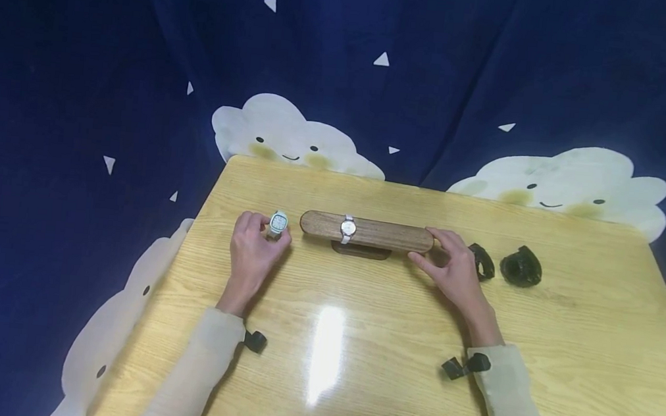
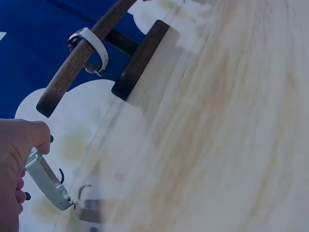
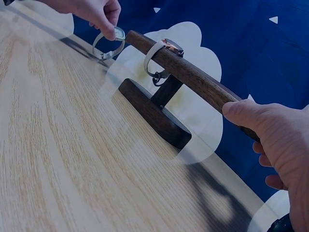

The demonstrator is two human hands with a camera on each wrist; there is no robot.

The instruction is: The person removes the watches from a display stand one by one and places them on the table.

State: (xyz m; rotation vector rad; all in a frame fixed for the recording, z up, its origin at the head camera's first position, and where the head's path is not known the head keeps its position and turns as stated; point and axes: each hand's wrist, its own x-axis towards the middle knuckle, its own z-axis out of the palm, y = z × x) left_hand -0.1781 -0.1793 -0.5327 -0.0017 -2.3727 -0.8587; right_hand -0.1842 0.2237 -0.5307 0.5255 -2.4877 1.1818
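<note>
A dark wooden watch stand (image 1: 390,235) with a rounded bar on a short post and base stands on the table. Round its bar, left of the middle, hangs a white-strapped watch (image 1: 348,227) with a round face. My left hand (image 1: 255,247) pinches a pale green watch (image 1: 278,222) with a squarish face, just off the bar's left end. In the right wrist view that watch's strap (image 3: 107,53) forms a closed loop below the fingers. My right hand (image 1: 452,269) grips the bar's right end between thumb and fingers.
Two black watches lie on the table to the right: one (image 1: 482,262) right beside my right hand, the other (image 1: 521,267) farther right. Behind the light wooden table (image 1: 390,371) hangs a dark blue curtain (image 1: 335,49) with clouds and triangles.
</note>
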